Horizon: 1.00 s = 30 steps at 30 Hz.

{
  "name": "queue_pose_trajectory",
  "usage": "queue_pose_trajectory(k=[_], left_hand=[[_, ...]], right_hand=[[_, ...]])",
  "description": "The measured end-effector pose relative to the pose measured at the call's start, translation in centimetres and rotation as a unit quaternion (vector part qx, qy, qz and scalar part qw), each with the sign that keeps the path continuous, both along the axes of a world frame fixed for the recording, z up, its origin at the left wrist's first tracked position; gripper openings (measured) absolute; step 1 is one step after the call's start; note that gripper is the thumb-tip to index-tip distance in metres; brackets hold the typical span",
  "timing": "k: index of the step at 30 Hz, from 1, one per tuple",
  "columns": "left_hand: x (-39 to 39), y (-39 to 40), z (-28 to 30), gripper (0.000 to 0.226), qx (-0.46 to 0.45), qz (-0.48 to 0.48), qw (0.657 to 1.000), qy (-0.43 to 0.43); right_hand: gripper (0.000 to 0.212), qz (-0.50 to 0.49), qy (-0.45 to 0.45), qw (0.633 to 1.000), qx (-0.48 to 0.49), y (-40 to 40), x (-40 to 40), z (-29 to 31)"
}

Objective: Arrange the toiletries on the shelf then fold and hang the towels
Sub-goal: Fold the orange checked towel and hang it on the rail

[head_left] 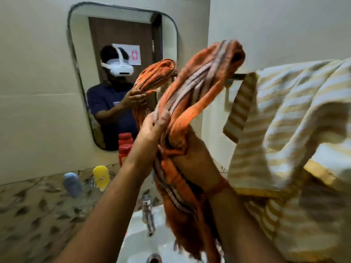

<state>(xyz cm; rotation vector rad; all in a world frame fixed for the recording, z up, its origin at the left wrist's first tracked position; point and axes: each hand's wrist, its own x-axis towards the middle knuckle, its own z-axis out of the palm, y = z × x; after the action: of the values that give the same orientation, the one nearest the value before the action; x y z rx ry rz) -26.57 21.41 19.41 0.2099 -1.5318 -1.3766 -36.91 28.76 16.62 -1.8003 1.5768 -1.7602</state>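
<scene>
Orange towel (197,95), both hands gripping, labels unreadable

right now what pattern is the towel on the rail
Cream and tan stripes on the hanging towel; head view.

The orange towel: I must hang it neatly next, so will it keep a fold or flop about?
Probably floppy: the orange towel sags in bunched ropes above and below both hands, left hand and right hand. It looks thin and light, so folds may slip. Its frayed end dangling over the sink could dip in.
</scene>
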Motion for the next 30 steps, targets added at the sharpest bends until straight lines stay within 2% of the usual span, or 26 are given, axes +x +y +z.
queue_pose_trajectory(k=[2,4,7,10,11,13,16,20,22,24,25,28,30], left_hand=[[-0.2,1.2,0.8,0.052,0.037,0.049,0.998,0.023],[0.3,2.7,0.7,0.043,0.073,0.091,0.992,0.038],[1.0,5.5,0.0,0.029,0.070,0.109,0.991,0.038],[1.4,8.2,-0.7,0.037,0.085,0.102,0.991,0.033],[1.6,8.9,-1.1,0.038,0.087,0.102,0.991,0.027],[2.1,10.0,-1.6,0.033,0.080,0.119,0.990,0.004],[2.9,11.6,-2.1,0.031,0.084,0.163,0.982,-0.038],[3.4,12.0,-3.0,0.026,0.048,0.302,0.948,-0.093],[3.3,11.8,-3.6,0.021,0.023,0.382,0.917,-0.115],[3.1,11.7,-4.1,0.025,0.010,0.411,0.902,-0.131],[3.1,11.5,-4.4,0.028,0.004,0.405,0.902,-0.149],[3.2,10.6,-5.2,0.050,-0.013,0.344,0.900,-0.267],[3.2,10.3,-5.7,0.058,-0.003,0.303,0.900,-0.314]], right_hand=[[0.057,0.044,0.023,0.999,0.018,1.4,0.8,-0.7],[0.056,0.083,0.013,0.996,0.019,2.9,1.0,-0.6],[0.048,0.140,-0.052,0.989,0.008,4.4,0.2,-0.9],[0.062,0.160,-0.105,0.982,-0.006,5.6,-0.1,-1.9],[0.059,0.162,-0.131,0.978,-0.013,6.0,0.2,-2.2],[0.040,0.161,-0.165,0.973,-0.022,6.5,0.7,-2.6],[0.036,0.162,-0.165,0.973,-0.025,7.0,1.5,-3.4],[0.021,0.177,-0.179,0.967,0.025,7.2,1.8,-4.0],[0.031,0.134,-0.189,0.972,0.037,7.2,1.9,-4.4],[0.043,0.086,-0.169,0.980,0.053,7.2,2.0,-5.0],[0.041,0.073,-0.147,0.985,0.061,7.2,2.0,-5.2],[0.030,0.067,-0.050,0.994,0.074,7.1,1.7,-5.5],[0.034,0.094,0.028,0.991,0.087,6.9,1.3,-5.7]])
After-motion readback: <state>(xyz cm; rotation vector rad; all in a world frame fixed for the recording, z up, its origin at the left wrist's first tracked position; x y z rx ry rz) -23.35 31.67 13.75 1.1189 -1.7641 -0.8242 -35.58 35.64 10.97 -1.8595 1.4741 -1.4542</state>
